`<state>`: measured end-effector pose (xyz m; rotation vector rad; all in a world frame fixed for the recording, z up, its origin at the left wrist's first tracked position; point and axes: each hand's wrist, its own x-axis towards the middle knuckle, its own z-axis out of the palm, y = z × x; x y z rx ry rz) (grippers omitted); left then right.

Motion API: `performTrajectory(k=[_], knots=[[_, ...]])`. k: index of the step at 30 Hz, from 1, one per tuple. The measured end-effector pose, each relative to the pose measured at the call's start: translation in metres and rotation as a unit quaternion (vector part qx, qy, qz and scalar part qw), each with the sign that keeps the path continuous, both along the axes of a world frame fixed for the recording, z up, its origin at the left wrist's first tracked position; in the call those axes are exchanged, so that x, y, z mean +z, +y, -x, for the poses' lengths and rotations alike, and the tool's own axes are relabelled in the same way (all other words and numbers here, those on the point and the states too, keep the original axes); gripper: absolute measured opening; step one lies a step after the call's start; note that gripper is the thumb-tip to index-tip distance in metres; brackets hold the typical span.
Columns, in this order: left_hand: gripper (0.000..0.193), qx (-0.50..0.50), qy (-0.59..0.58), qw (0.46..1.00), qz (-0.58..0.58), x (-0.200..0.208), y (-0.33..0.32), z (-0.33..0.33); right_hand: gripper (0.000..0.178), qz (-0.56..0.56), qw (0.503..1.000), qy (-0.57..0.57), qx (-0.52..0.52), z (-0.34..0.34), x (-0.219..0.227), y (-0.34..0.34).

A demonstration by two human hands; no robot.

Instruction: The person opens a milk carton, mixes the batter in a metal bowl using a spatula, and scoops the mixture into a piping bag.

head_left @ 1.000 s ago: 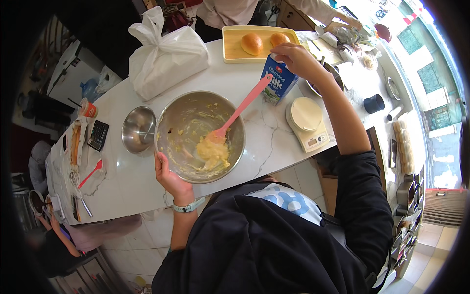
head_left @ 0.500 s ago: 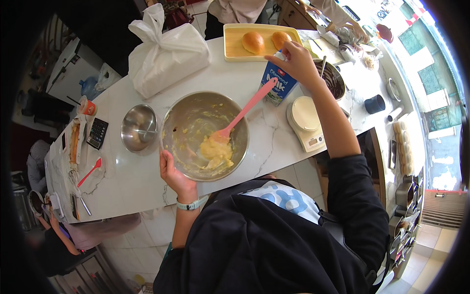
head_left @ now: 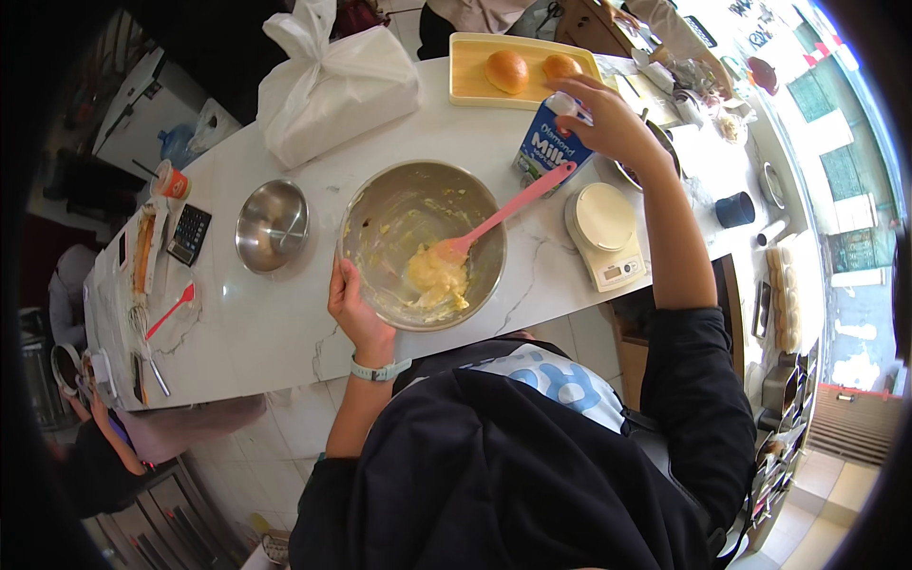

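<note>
A large steel mixing bowl (head_left: 380, 299) stands near the counter's front edge, with a lumpy pale-yellow mixture (head_left: 437, 275) at its bottom and smears up its wall. My left hand (head_left: 361, 312) grips its left side, thumb against the outer wall near the rim. The pink spatula (head_left: 513, 207) rests in the mixture, its handle leaning over the right rim toward the blue milk carton (head_left: 549, 142). My right hand (head_left: 613, 119) is closed round the carton's top, fingers and thumb on either side of its white cap (head_left: 568, 103). The carton stands just beyond the bowl.
Right of the bowl sits a cream kitchen scale (head_left: 608, 233); behind it a dark-smeared bowl is partly hidden by my arm. A tray (head_left: 467, 87) holds two buns. Left lie a small steel bowl (head_left: 273, 226), a white bag (head_left: 337, 95), a calculator (head_left: 190, 235) and a red spatula (head_left: 171, 312).
My right hand has gone from a raised pinch at the carton's top to a wider grasp over it. The mixing bowl, with my left hand, has shifted slightly right; the whole view has shifted a little.
</note>
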<state>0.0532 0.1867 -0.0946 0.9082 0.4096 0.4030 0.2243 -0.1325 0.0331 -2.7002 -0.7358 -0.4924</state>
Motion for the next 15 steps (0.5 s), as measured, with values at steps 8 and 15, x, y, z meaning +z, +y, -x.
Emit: performTrajectory(k=[8,15], knots=[[0.031,-0.02,-0.02,1.0,0.004,-0.008,-0.006,-0.004,0.028,0.182,0.961,0.124,-0.166,-0.012,0.007,0.028],[0.032,-0.032,-0.01,0.999,-0.008,-0.019,-0.001,-0.008,0.034,0.078,0.991,-0.045,0.103,-0.009,-0.008,-0.002]])
